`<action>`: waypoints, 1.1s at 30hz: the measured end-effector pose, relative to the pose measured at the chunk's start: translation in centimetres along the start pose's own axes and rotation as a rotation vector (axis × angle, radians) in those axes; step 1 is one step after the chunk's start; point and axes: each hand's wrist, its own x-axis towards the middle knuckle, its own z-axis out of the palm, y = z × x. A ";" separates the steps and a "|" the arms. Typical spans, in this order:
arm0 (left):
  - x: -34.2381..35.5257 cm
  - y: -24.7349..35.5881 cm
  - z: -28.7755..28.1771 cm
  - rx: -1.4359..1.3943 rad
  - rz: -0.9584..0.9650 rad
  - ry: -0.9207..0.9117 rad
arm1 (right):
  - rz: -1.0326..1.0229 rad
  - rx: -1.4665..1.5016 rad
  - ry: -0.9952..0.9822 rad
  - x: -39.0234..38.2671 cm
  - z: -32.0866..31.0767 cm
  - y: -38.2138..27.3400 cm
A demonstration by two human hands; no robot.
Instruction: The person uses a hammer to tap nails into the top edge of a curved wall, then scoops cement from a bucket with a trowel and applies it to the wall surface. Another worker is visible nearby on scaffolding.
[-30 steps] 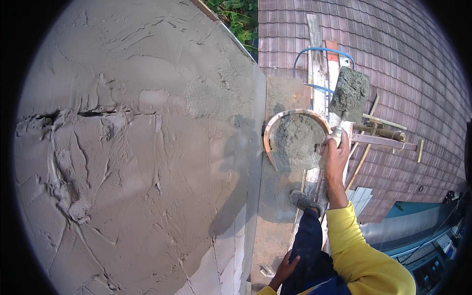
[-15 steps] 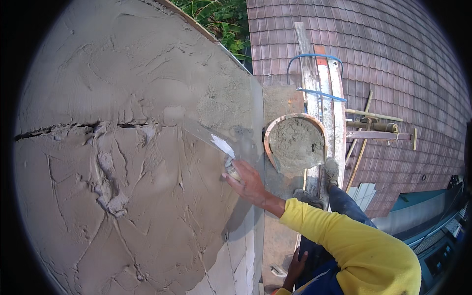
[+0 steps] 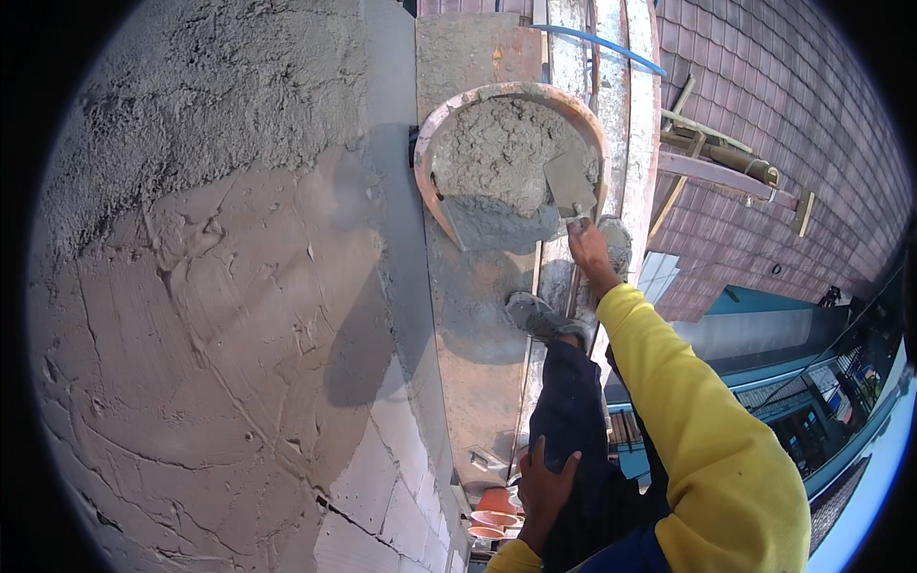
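Note:
My right hand (image 3: 592,252) is closed round the handle of a trowel (image 3: 570,183) at the near right side of an orange-rimmed tub (image 3: 427,158). The trowel's flat blade, coated in grey, lies over the wet mortar (image 3: 497,143) inside the tub; whether it touches the mortar I cannot tell. Low in the picture, my left hand (image 3: 546,492) rests on my dark-trousered leg with its fingers apart and nothing in them. To the left stretches a wall (image 3: 239,306) covered in wet mortar, smoother in its nearer part and rough farther off.
Scaffold planks (image 3: 630,134) run beside the tub, under my shoes (image 3: 544,317). Bare pale blocks (image 3: 368,482) show at the wall's lower edge. Orange buckets (image 3: 497,506) sit below. A blue hose or strap (image 3: 597,43) crosses the planks. A tiled roof (image 3: 755,76) slopes away right.
My right hand has moved the trowel from the wall over to the mortar tub on the right. The view has shifted, and my left hand now shows more fully on my leg.

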 end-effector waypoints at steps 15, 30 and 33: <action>-0.3 0.7 -0.2 -0.024 0.009 -0.014 | -0.020 0.343 -0.235 -3.1 -3.0 -7.5; -6.4 -9.1 -1.1 -0.485 0.139 -0.232 | -0.508 0.805 1.187 -20.7 -30.9 -38.1; -6.8 -8.0 -0.6 -0.477 0.114 -0.169 | -0.483 0.808 1.316 -16.8 -28.0 -43.8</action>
